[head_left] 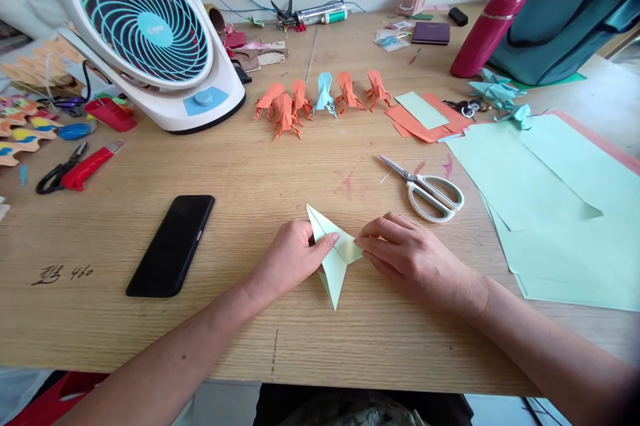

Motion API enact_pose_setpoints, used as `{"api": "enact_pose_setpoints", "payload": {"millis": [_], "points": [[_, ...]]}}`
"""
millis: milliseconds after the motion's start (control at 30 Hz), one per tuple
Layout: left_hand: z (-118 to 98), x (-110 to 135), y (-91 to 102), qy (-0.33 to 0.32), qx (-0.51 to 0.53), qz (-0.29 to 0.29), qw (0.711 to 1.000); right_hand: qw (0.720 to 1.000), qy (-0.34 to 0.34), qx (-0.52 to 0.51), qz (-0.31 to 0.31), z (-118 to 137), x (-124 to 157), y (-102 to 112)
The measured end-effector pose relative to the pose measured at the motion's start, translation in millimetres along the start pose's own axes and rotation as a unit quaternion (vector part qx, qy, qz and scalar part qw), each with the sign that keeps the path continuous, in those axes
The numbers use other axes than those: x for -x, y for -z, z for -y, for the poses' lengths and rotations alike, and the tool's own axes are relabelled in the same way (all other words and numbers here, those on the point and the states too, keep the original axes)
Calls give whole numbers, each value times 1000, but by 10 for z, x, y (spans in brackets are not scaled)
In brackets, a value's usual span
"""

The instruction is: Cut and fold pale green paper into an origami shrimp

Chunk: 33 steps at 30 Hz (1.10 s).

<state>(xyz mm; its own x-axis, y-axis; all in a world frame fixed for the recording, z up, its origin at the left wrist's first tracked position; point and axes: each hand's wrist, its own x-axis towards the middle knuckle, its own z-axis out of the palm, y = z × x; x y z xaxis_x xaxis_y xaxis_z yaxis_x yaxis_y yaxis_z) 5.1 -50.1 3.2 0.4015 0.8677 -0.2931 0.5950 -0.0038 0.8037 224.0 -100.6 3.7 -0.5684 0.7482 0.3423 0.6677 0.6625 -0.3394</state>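
A folded piece of pale green paper [334, 266] with pointed ends lies on the wooden table [250, 173] in front of me. My left hand [293, 256] pinches its left side, thumb on top of the fold. My right hand [410, 256] presses its fingertips onto the right flap. Both hands are closed on the paper.
White-handled scissors [430, 191] lie just beyond my right hand. Green paper sheets [560, 213] are stacked at right. A black phone [173, 244] lies at left. Several orange origami figures [300, 103] and one blue stand further back. A white fan [150, 33], red cutter [90, 166] and red bottle [487, 33] ring the table.
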Motion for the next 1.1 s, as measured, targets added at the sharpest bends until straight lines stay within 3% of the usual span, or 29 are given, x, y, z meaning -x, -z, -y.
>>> {"api": "enact_pose_setpoints", "payload": {"millis": [133, 233, 367, 633, 867, 1100], "points": [[-35, 37, -11, 17, 63, 39, 997, 997, -36, 68, 18, 119, 43, -25], [-55, 44, -2, -23, 79, 55, 995, 989, -32, 134, 51, 191, 82, -86], [-61, 37, 11, -61, 98, 81, 990, 980, -33, 190, 50, 195, 101, -139], [-6, 44, -10, -9, 104, 77, 992, 967, -6, 249, 53, 201, 95, -156], [-28, 54, 10, 11, 116, 91, 989, 970, 18, 237, 50, 258, 115, -172], [-57, 58, 13, 9, 124, 93, 988, 976, -6, 211, 60, 276, 119, -169]]}}
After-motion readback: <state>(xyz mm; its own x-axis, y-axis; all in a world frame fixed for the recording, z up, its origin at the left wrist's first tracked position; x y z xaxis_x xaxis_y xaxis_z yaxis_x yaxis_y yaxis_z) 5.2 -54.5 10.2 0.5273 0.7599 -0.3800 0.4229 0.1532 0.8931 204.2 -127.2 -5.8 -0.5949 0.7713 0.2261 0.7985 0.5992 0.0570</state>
